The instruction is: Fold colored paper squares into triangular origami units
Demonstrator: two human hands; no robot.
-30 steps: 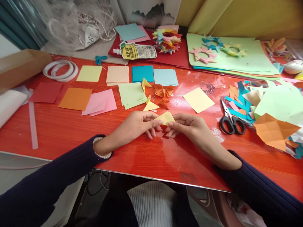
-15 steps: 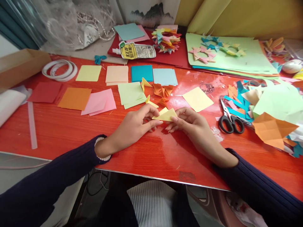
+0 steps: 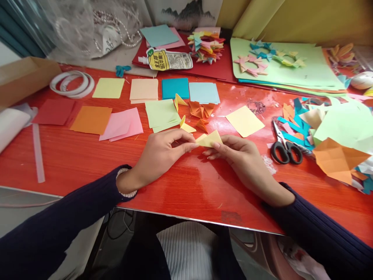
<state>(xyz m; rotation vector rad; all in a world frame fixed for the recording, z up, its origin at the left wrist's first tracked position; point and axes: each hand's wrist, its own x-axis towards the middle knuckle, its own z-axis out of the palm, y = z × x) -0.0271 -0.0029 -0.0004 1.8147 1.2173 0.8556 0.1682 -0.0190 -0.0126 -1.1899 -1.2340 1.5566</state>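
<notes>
A small folded yellow paper (image 3: 210, 139) is held between both hands above the red table (image 3: 180, 186). My left hand (image 3: 164, 153) pinches its left tip between thumb and forefinger. My right hand (image 3: 243, 157) grips its right end, thumb on the near side and the other fingers behind. Just beyond the hands lie folded yellow pieces (image 3: 186, 125) and folded orange pieces (image 3: 201, 110). To the left of these is a light green paper stack (image 3: 162, 114). A pale yellow square (image 3: 245, 121) lies beyond my right hand.
Black-handled scissors (image 3: 286, 151) and paper scraps (image 3: 335, 159) lie at the right. Colored paper squares (image 3: 91, 119) and tape rolls (image 3: 72, 84) are at the left. A glue pouch (image 3: 169, 59) and folded paper rings (image 3: 205, 47) sit at the back.
The left fingers have drawn back to the yellow paper's left tip, and the paper now tilts up at its right end. My left hand has shifted slightly left.
</notes>
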